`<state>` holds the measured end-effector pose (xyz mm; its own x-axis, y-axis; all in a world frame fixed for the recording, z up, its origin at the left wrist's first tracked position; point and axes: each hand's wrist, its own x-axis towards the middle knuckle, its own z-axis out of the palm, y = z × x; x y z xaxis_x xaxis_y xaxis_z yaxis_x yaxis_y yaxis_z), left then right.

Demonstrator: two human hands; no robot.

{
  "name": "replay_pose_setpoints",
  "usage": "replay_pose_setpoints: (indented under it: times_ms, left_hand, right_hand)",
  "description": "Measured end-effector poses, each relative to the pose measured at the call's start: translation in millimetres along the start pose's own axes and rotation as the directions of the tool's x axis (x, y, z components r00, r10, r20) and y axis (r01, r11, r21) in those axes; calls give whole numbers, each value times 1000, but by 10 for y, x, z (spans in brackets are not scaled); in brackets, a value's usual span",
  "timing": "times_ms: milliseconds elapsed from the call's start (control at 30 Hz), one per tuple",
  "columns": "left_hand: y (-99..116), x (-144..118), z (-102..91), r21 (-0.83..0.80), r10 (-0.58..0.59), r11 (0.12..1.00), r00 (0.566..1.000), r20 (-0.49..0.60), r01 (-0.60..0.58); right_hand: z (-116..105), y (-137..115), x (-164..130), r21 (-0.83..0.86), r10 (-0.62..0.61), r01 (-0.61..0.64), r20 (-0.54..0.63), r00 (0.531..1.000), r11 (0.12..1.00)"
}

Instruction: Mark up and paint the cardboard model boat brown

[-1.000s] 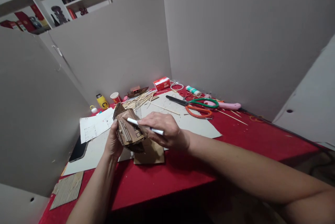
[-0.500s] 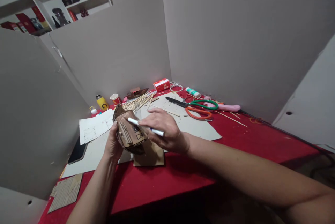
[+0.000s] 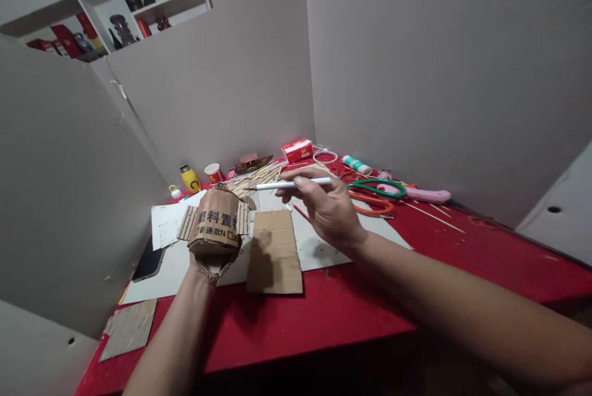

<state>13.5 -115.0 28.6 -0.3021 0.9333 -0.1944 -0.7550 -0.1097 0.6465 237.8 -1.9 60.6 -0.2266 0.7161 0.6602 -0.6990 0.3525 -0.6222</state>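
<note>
Cardboard model (image 3: 213, 224) gripped atop left hand (image 3: 206, 264); right hand (image 3: 329, 208) pinches white pen (image 3: 289, 185) just beside.

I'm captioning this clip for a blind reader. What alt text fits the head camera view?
A person's left hand holds up a cardboard model with printed characters, while the right hand holds a white pen level beside it. Below, a red table carries a cardboard sheet, papers, sticks and scissors.

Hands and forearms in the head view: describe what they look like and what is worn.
Both forearms are bare, with no sleeves in view. The left hand and right hand wear no gloves; no watch, bracelet or ring shows. No markings are visible.
</note>
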Motion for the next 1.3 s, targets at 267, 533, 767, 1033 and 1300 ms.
replay_pose_setpoints:
  times_ms: [267,533,767,1033,1300]
  left_hand:
    - [19,-50,19,67,-31,997,999,20,30]
    - [-64,32,-21,30,-81,997,982,168,77]
    - [-87,-45,151,79,-101,993,983,152,90]
    - [-145,-73,267,166,-85,984,992,88,70]
    - [-138,-61,229,115,-103,989,987,125,88]
  right_hand:
    - [10,52,-7,107,327,-356,223,918,928]
    - [30,22,5,161,389,-441,276,879,883]
    - [14,-14,-20,196,402,-472,310,861,860]
    - [37,33,-35,136,391,-454,333,858,881]
    - [48,37,-45,151,366,-422,301,881,894]
